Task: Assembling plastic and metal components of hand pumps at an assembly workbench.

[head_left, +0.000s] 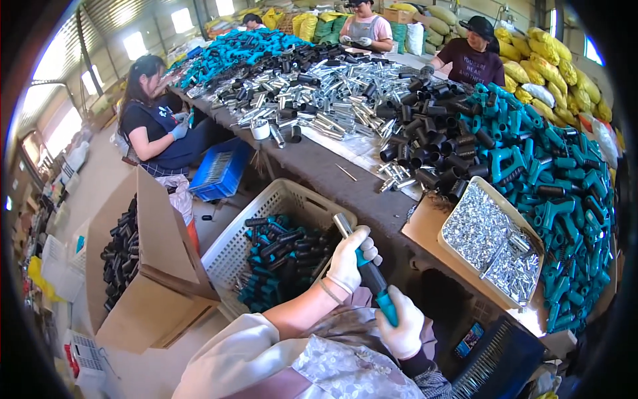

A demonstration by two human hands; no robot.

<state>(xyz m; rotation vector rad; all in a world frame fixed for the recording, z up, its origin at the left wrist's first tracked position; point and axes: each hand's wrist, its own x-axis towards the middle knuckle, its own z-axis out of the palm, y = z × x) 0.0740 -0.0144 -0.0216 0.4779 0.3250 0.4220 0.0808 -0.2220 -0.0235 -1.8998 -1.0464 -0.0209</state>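
Note:
Both my hands, in pale gloves, hold one tool handle (373,278) with a shiny metal tube at its upper end, a black middle and a teal lower end. My left hand (347,263) is closed round its upper part, just below the metal tube. Lower down, my right hand (403,324) grips the teal end. The handle slants up to the left above my lap. Beyond my left forearm, a whitish plastic basket (229,243) holds many similar black-and-teal handles (282,249).
The long table (309,163) bears heaps of metal tubes (339,90), black sleeves (432,136) and teal pistol-shaped parts (558,193). A tray (446,233) of small metal pieces sits at right. A cardboard box (159,299) stands left, near a blue crate (219,169). Several people work around the table.

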